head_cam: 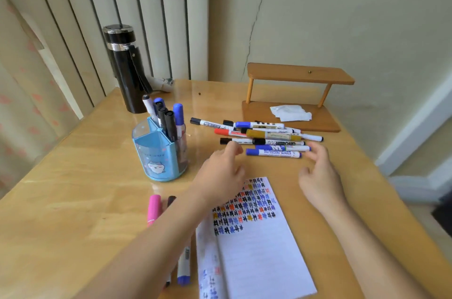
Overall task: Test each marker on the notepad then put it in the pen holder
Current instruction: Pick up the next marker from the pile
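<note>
Our left hand (221,171) and right hand (320,174) flank the nearest blue marker (274,153), fingers loose, grasping nothing. It lies crosswise beyond the notepad (259,254), cap pointing left.

This looks like a corner of a lived-in home, set up as a small study spot. A ribbed white radiator (137,17) and a pale curtain with pink print (22,108) stand behind a glossy wooden surface (73,201). The painted wall has a long crack (256,22). A black thermos flask (127,71), a cartoon-printed blue pen holder (159,154) and a small wooden desk shelf (300,76) with a crumpled tissue (291,112) on its base are household clutter.
</note>
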